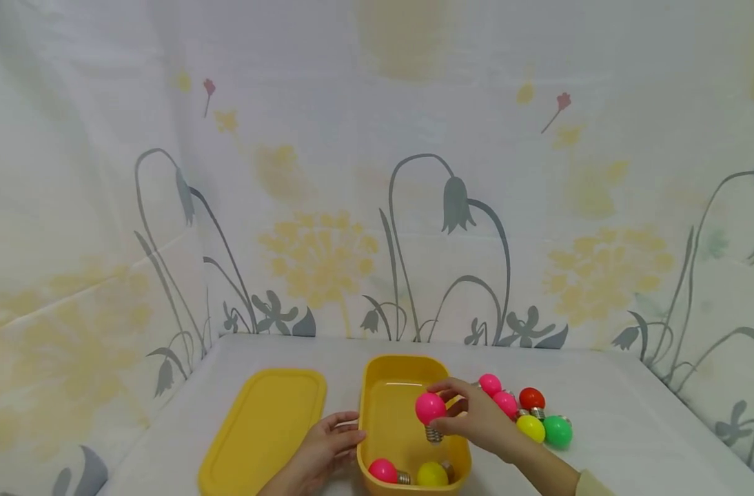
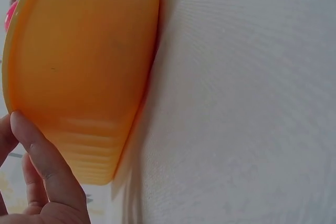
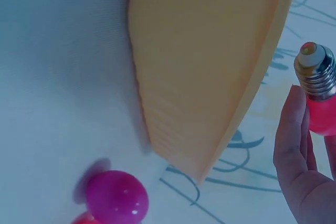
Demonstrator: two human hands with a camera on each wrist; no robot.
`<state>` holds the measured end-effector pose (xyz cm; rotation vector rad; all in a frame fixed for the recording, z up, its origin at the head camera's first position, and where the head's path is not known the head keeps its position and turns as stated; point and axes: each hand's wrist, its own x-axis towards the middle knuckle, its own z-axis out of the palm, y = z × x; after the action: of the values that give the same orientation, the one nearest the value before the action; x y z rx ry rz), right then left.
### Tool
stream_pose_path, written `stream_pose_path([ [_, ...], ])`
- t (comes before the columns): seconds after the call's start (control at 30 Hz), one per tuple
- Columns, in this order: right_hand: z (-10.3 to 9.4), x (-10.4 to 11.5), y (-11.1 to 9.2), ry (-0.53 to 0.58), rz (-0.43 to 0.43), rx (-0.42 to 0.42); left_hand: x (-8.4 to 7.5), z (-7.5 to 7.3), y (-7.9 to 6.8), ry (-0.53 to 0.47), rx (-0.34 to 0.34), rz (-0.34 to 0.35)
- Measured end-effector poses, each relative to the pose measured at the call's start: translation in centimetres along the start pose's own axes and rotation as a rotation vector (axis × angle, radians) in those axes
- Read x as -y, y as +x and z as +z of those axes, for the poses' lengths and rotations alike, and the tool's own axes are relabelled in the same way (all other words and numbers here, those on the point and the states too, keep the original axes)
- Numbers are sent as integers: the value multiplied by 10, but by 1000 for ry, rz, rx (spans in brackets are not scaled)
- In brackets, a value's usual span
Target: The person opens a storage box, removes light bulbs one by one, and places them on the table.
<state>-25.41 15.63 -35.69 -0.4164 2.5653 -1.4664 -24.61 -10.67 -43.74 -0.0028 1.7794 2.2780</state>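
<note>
My right hand [image 1: 476, 418] pinches a pink light bulb [image 1: 430, 409] by its sides, above the open yellow box [image 1: 377, 406], its metal screw base pointing down. In the right wrist view the bulb's threaded base [image 3: 318, 77] shows beside the thumb, above the box's rim. My left hand [image 1: 327, 444] grips the box's left rim, thumb and fingertips at the edge; the left wrist view shows the thumb [image 2: 44, 163] against the outer wall. Inside the box, at its near end, lie another pink bulb [image 1: 383, 470] and a yellow bulb [image 1: 432, 474].
Left of the box a flat yellow lid [image 1: 265, 427] lies on the white cloth. To the right is a loose group of bulbs: pink bulbs [image 1: 490, 384], a red bulb [image 1: 531, 398], a yellow bulb [image 1: 531, 428] and a green bulb [image 1: 558, 432]. A flower-patterned curtain [image 1: 327, 138] stands behind.
</note>
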Motion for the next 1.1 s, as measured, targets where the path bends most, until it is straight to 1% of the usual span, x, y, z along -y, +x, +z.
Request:
stream_pose_path([
  [0.3,-16,-15,-18,10,28,-111,1,0,0,26,-20,2],
  [0.47,-26,-25,-26,-20,48,-186,1,2,1,13,-25,-10],
  [0.53,-30,-29,-29,-27,27,-198,1,2,1,14,-33,-18],
  [0.67,-37,-37,-33,-27,42,-209,0,2,-1,17,-43,-25],
  [0.73,-40,-41,-34,-30,70,-221,-1,3,-3,14,-41,-28],
  [0.93,-52,-56,-36,-55,65,-263,-2,2,-4,8,-43,-36],
  [1.1,-58,-69,-34,-101,124,-297,-1,2,-2,3,-50,-35],
])
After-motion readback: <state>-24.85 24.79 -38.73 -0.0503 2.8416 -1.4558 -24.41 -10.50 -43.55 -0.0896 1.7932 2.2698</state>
